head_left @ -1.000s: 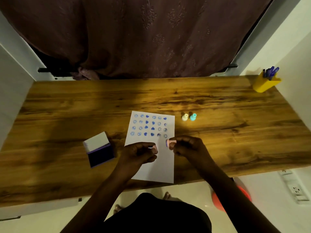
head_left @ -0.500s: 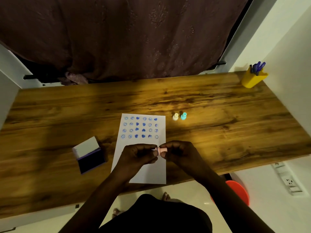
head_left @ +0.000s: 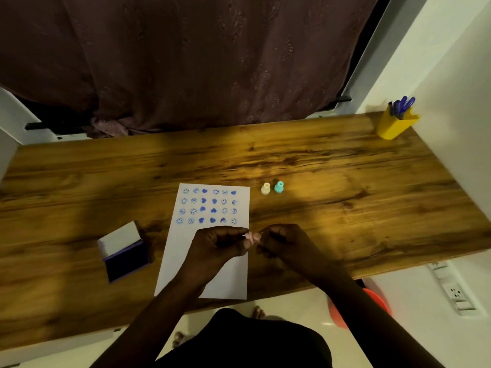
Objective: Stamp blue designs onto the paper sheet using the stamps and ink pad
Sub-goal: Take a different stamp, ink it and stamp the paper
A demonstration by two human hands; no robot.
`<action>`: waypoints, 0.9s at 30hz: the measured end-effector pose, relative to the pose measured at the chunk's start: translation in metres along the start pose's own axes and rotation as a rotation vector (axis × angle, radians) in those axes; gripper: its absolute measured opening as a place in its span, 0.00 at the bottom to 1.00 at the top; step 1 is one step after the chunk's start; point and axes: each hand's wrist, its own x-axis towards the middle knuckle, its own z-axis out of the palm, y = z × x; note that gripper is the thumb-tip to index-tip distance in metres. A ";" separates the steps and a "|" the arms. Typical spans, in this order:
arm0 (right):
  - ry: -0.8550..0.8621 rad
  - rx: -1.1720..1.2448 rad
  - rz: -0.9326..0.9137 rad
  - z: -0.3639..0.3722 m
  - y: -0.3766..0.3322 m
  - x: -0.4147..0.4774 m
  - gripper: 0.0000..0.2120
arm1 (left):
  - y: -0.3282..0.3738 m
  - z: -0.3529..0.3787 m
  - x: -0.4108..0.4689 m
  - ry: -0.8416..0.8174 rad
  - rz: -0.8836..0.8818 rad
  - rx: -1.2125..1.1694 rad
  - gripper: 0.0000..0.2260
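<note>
A white paper sheet (head_left: 186, 251) lies on the wooden table (head_left: 345, 181), its upper part covered with rows of blue smiley and heart prints. Above the sheet's right edge, my left hand (head_left: 220, 244) and my right hand (head_left: 281, 241) meet, both pinching a small pink stamp (head_left: 251, 236) between their fingertips. An open ink pad (head_left: 125, 254) with a dark blue surface and a raised white lid sits left of the sheet. A cream stamp (head_left: 265, 188) and a teal stamp (head_left: 278, 187) stand upright just right of the sheet's top corner.
A yellow pen holder (head_left: 396, 126) with blue pens stands at the table's far right corner by the white wall. A dark curtain (head_left: 186, 62) hangs behind the table. A power strip (head_left: 451, 288) and an orange object (head_left: 377, 306) sit on the floor at the right.
The two hands came together on the pink stamp, which a second ago only the right hand held. The view shifted, sliding the table contents slightly left.
</note>
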 end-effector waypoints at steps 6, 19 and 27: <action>0.200 -0.340 -0.078 -0.036 0.005 0.031 0.13 | -0.008 0.016 0.011 0.074 -0.123 0.021 0.18; 0.416 -0.747 -0.063 -0.060 0.031 0.102 0.14 | -0.017 0.020 0.001 0.192 -0.169 -0.103 0.15; 0.385 -0.771 -0.052 -0.060 0.034 0.108 0.14 | -0.019 0.017 0.001 0.214 -0.191 -0.062 0.13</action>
